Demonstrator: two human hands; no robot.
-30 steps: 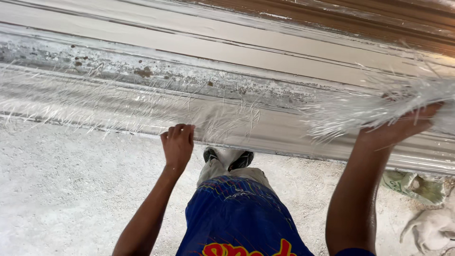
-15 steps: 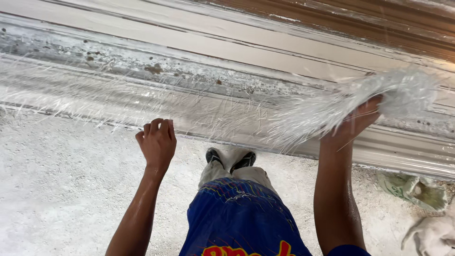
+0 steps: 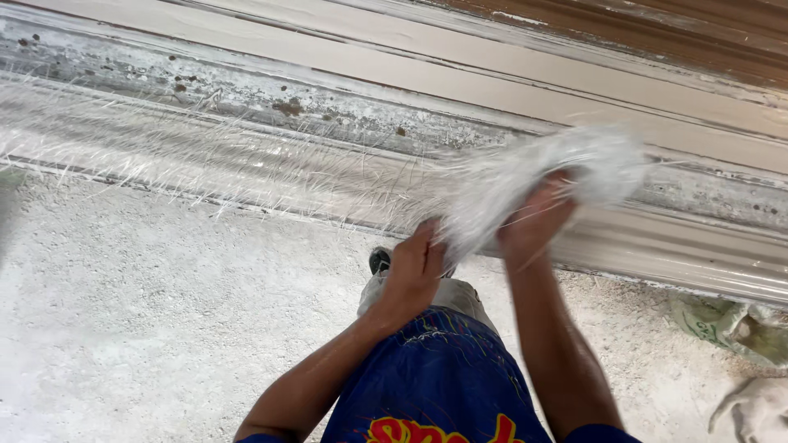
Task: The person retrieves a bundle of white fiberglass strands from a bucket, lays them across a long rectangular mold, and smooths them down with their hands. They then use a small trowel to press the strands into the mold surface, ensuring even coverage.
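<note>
Just above the right hand (image 3: 538,217), a blurred white bunch of thin glass-like fibres (image 3: 525,176) is seen; its edges are smeared and hard to make out. The right fingers are hidden under the bunch and are closed on it. The left hand (image 3: 414,271) is raised beside the bunch's lower end, fingers curled onto the strands there. Both arms are stretched forward, close together. Beyond the hands, a long pale moulded plaster strip (image 3: 246,156) is laid with loose fibres. Below the hands, blue shorts (image 3: 435,377) are partly cut off.
</note>
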